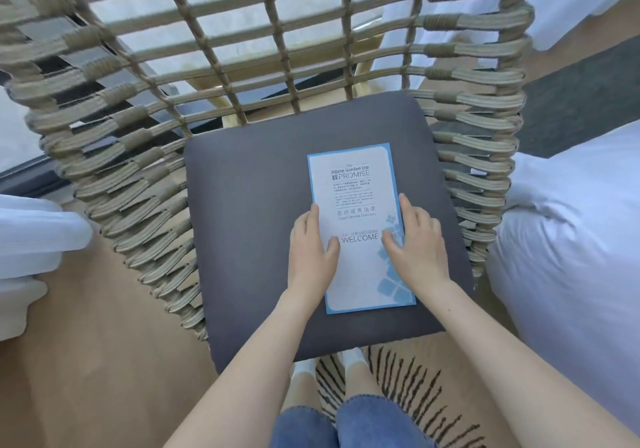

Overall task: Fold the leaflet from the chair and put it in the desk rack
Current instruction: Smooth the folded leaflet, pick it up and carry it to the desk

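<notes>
On the chair's grey cushion (249,205) lies the leaflet (356,188) (blue-bordered, flat). Left hand (310,257) and right hand (417,250) press on its edges, fingers spread, gripping nothing.

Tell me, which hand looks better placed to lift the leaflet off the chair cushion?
Probably the right hand: its fingers wrap the leaflet at its right edge. The left hand lies flatter, with its thumb on the page. Neither has lifted it off the cushion yet.
</notes>
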Motion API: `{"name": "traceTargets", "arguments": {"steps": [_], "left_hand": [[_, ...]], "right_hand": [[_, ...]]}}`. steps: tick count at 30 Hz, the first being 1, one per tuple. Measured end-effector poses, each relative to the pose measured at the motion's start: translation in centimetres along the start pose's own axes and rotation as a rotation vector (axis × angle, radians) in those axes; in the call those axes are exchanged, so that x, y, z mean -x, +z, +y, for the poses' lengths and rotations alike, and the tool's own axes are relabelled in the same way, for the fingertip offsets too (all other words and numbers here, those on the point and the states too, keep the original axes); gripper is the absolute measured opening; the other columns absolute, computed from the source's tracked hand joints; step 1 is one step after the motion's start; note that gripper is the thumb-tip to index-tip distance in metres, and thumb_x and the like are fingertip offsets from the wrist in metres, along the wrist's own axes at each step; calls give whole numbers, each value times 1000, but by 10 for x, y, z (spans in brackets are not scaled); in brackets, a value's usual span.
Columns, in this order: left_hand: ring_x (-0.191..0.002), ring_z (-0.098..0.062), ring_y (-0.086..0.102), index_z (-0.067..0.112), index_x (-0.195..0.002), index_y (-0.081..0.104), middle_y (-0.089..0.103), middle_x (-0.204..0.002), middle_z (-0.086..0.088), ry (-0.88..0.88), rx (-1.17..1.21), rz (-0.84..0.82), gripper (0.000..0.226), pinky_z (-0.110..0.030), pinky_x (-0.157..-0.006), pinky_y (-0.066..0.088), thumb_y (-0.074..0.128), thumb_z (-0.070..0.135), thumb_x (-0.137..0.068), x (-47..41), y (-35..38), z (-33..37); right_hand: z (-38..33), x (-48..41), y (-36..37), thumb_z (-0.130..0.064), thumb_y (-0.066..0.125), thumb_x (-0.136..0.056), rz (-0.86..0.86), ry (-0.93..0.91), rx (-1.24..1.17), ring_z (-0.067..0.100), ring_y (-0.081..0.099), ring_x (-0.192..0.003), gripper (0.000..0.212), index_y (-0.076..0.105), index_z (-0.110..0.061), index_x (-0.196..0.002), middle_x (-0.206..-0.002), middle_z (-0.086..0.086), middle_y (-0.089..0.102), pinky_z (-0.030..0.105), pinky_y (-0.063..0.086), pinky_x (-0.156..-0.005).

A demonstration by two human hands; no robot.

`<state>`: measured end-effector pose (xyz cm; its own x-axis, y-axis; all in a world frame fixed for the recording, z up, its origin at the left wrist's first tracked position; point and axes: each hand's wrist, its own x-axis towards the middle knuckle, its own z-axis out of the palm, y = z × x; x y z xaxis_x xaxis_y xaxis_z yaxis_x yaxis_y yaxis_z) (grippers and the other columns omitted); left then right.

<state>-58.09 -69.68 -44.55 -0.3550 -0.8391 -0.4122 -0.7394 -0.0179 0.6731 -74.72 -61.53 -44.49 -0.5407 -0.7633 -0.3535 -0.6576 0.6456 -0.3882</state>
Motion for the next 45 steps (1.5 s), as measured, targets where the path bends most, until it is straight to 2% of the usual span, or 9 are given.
{"name": "traceTargets", "arguments": {"steps": [5,9,12,16,20,22,26,35,45], "left_hand": [[-135,-20,26,16,-150,29,36,-146,-4,-149,121,17,65,-22,-98,24,54,10,-90,-3,17,2],[-124,-15,42,27,-143,41,46,-132,0,-205,274,30,66,-24,-95,36,59,5,-84,1,13,2],[-113,-14,59,34,-129,52,60,-126,7,-256,432,-1,60,-30,-89,52,60,2,-79,4,-2,3],[-98,-24,69,37,-115,60,69,-116,-8,-274,585,-73,56,-32,-74,60,64,-5,-78,10,-30,15],[-85,-21,72,36,-114,62,75,-104,-8,-252,656,-104,55,-28,-66,58,70,-4,-77,31,-75,53],[-81,-19,72,33,-114,62,75,-102,-8,-211,694,-106,54,-31,-66,59,70,-6,-78,45,-104,84],[-87,-23,72,37,-113,64,75,-107,-10,-117,727,-67,53,-34,-68,59,72,1,-74,79,-164,146],[-92,-25,73,37,-116,65,77,-102,-5,155,793,-15,55,-42,-79,61,74,8,-70,151,-302,284],[-100,-22,71,44,-116,64,70,-119,-2,377,866,75,56,-41,-78,61,73,11,-73,203,-378,355]], "right_hand": [[-8,-4,21,-38,61,-90,-19,64,-8,34,40,-111,72,30,-23,-153,-140,12,41,43,43,-95],[-7,-2,23,-23,73,-79,-68,125,-258,29,41,-109,76,40,-30,-148,-129,7,38,32,38,-100],[-2,-1,8,-11,76,-75,-169,212,-505,16,56,-97,75,47,-32,-140,-118,1,49,20,45,-83],[-7,5,-26,-1,75,-73,-194,269,-717,8,67,-74,62,52,-34,-121,-101,5,71,15,50,-58],[-32,28,-85,2,73,-76,-183,233,-836,14,71,-79,62,52,-33,-123,-100,7,72,24,56,-61],[-51,43,-125,4,71,-77,-158,180,-871,16,70,-80,62,52,-30,-125,-100,8,72,30,59,-66],[-91,75,-203,5,69,-79,-69,84,-951,4,70,-76,60,54,-28,-126,-99,2,71,23,58,-64],[-177,139,-377,9,70,-79,53,-147,-1144,15,73,-82,59,62,-29,-123,-99,3,77,25,58,-65],[-235,179,-471,-6,76,-75,116,-369,-1160,17,75,-89,62,61,-45,-121,-102,-4,78,28,61,-69]]}}
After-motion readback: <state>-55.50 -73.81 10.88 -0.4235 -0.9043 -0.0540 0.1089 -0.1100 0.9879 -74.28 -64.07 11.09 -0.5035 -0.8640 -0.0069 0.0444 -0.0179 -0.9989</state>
